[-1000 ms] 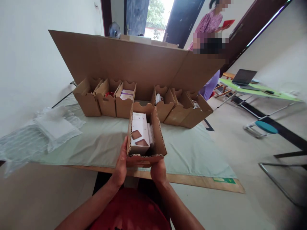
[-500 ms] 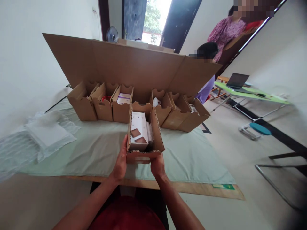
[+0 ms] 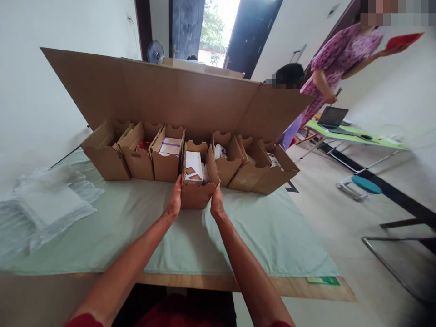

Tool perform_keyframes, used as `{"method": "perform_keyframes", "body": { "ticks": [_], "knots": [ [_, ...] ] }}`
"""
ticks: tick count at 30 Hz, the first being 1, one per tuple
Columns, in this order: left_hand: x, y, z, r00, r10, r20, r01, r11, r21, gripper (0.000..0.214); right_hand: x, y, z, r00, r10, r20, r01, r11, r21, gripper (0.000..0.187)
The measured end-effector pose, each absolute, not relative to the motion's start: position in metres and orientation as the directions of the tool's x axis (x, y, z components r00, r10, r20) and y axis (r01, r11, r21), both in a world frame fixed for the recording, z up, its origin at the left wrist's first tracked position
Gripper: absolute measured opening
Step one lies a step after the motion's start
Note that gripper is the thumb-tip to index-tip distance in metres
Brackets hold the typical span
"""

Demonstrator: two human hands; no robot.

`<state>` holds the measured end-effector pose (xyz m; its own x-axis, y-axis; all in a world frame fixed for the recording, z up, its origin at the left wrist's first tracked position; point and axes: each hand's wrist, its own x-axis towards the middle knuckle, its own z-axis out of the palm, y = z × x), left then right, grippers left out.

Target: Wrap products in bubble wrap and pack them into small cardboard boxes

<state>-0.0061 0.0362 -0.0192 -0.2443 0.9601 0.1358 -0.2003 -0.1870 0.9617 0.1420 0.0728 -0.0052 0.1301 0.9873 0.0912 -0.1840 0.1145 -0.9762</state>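
Between my two hands is an open-topped cardboard bin [image 3: 197, 196], standing in the gap of a row of similar bins. My left hand [image 3: 175, 200] presses on its left side, and my right hand [image 3: 217, 200] grips its right front corner. Inside it are a white box [image 3: 193, 165] with brown squares printed on it and a clear plastic-wrapped item [image 3: 205, 173]. Left of it stands a bin [image 3: 166, 168] with white and purple boxes. On the right a neighbouring bin [image 3: 227, 170] holds something wrapped in white.
Behind the row rises a tall cardboard panel [image 3: 184, 95]. Plastic packaging [image 3: 51, 200] lies on the left of the green tablecloth [image 3: 136, 236]. A person in a pink dress [image 3: 329, 59] stands at the back right, near a green table [image 3: 374, 140] with a laptop [image 3: 333, 119].
My hands have moved the cardboard bin forward, away from me, into the gap between the other bins. The person in pink has come further into view, holding something red.
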Motion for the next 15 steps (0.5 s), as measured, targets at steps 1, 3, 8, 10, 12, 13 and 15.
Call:
{"method": "perform_keyframes", "body": {
  "ticks": [1, 3, 8, 10, 12, 13, 15],
  "knots": [
    [-0.009, 0.032, -0.021, -0.257, 0.956, 0.141, -0.199, -0.195, 0.960, 0.078, 0.147, 0.068, -0.010, 0.132, 0.983, 0.126, -0.159, 0.146, -0.976, 0.072],
    [-0.015, 0.018, -0.027, -0.265, 0.952, 0.152, -0.196, -0.208, 0.958, 0.073, 0.159, 0.052, -0.020, 0.129, 0.980, 0.152, -0.106, 0.166, -0.980, 0.069],
    [-0.023, -0.012, -0.040, -0.251, 0.958, 0.138, -0.017, -0.147, 0.989, 0.075, 0.176, 0.019, -0.031, 0.104, 0.987, 0.123, 0.062, 0.117, -0.991, 0.057],
    [-0.020, -0.013, -0.042, -0.246, 0.959, 0.140, 0.043, -0.133, 0.990, 0.074, 0.174, 0.018, -0.030, 0.102, 0.988, 0.118, 0.102, 0.107, -0.989, 0.056],
    [-0.017, -0.008, -0.043, -0.236, 0.961, 0.140, 0.068, -0.128, 0.989, 0.067, 0.171, 0.020, -0.029, 0.106, 0.988, 0.115, 0.118, 0.102, -0.988, 0.054],
    [-0.015, -0.005, -0.043, -0.238, 0.961, 0.141, 0.075, -0.127, 0.989, 0.064, 0.169, 0.022, -0.028, 0.103, 0.988, 0.118, 0.118, 0.105, -0.987, 0.052],
    [-0.012, -0.001, -0.042, -0.249, 0.957, 0.151, 0.093, -0.132, 0.987, 0.057, 0.168, 0.026, -0.028, 0.089, 0.988, 0.124, 0.116, 0.114, -0.987, 0.048]
  ]
}}
